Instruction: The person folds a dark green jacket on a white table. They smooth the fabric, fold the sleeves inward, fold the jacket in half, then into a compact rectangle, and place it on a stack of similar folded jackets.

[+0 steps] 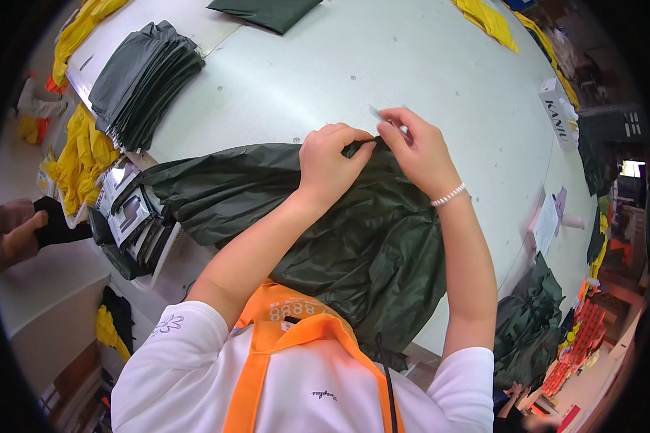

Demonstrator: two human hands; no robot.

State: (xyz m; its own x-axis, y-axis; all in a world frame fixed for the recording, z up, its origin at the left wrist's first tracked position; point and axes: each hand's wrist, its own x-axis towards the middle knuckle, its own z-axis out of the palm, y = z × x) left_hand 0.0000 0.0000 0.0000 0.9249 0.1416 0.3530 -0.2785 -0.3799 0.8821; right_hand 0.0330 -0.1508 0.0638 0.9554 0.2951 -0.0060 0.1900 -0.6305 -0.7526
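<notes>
Arms (256, 242) forward, your left hand (332, 162) pinches dark green fabric (383, 224); your right hand (417, 150), curled just beside, holds a small pale object (375, 113).

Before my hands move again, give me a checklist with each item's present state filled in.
1. Left hand has the dark green fabric: ok, it pinches a gathered bit of it.
2. Right hand has the small pale object: ok, though it is partly hidden and its kind is unclear.
3. Right hand also grips the fabric: cannot tell; it is right beside the pinched bit.
4. Fabric lies flat: not ok, it is bunched and creased.
5. Stack of folded dark pieces clear of both hands: ok, it lies off to the left.
6. White box clear of both hands: ok, it is well off to the right.
</notes>
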